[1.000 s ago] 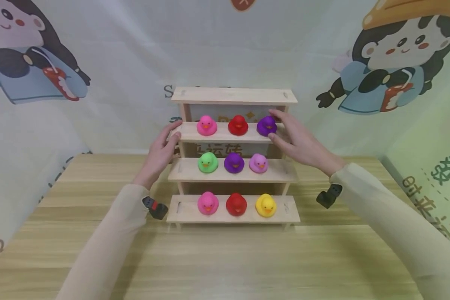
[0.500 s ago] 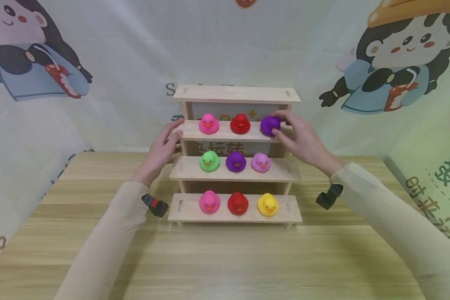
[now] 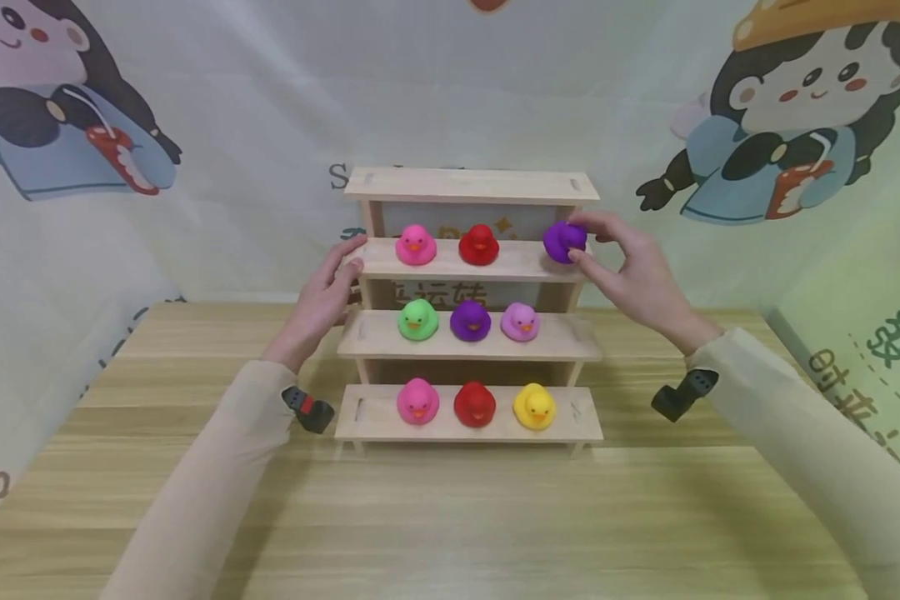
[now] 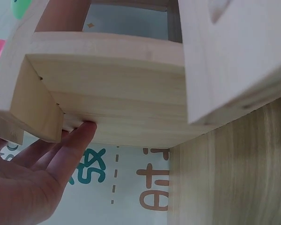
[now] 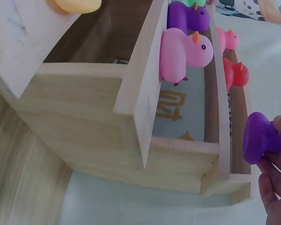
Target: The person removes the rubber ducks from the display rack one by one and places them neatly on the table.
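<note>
In the head view a tiered wooden display rack (image 3: 472, 185) stands on the table, bearing small rubber ducks. My right hand (image 3: 640, 279) pinches a purple duck (image 3: 558, 242) between thumb and fingers, just above the right end of the second tier from the top. The right wrist view shows this purple duck (image 5: 260, 139) tilted, its flat base toward the rack. My left hand (image 3: 318, 296) holds the left end of that same tier; in the left wrist view its fingers (image 4: 77, 150) reach against the rack's side, below the shelf. A pink duck (image 3: 416, 246) and a red duck (image 3: 478, 246) share the tier.
Below sit a green duck (image 3: 417, 320), another purple duck (image 3: 470, 322) and a light pink duck (image 3: 520, 322). The bottom tier bears a pink duck (image 3: 417, 402), a red duck (image 3: 475, 405) and a yellow duck (image 3: 534, 407). A printed cloth (image 3: 270, 167) hangs behind the wooden table (image 3: 450, 517).
My right hand has closed on the purple duck, turned it and moved it right, lifting it slightly off the shelf. The left hand stays on the rack's left end.
</note>
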Tool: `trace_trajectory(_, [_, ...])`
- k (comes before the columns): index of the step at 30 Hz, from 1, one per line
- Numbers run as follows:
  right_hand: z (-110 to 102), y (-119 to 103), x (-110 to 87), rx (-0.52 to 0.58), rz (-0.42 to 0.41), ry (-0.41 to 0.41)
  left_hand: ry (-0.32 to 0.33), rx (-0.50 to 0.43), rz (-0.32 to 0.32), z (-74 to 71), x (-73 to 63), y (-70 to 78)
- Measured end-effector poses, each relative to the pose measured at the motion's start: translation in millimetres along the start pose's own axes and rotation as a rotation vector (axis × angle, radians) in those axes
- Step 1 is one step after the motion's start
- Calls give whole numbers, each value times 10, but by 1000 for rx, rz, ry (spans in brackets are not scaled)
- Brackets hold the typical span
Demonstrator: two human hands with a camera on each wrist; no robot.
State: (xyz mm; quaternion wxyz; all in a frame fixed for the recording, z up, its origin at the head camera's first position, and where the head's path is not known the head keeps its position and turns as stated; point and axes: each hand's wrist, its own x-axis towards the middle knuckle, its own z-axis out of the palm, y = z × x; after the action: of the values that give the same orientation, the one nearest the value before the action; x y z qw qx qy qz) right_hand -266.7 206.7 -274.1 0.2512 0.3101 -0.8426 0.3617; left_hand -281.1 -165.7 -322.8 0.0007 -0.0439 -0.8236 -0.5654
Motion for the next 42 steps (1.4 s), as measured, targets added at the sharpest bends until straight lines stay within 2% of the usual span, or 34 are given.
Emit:
trace_trajectory(9, [-241, 88, -184, -35, 23, 97, -16, -13, 8, 10, -4, -1])
trace_trajectory(13, [-342, 119, -235, -63, 57, 124, -16, -16, 6, 13, 6, 3])
trace_trajectory(21, [-458, 194, -353, -78, 36, 125, -23, -13, 6, 4, -4, 6])
trace_trajectory(28, [-477, 257, -559, -97, 116, 90, -25, -4, 12, -9, -29, 9])
trace_trajectory(38, [-469, 338, -802, 21, 120, 145, -37, -14, 12, -24, -33, -8])
trace_trajectory(42, [-477, 338, -895, 56, 142, 129, -34, -11, 13, -34, -22, -13])
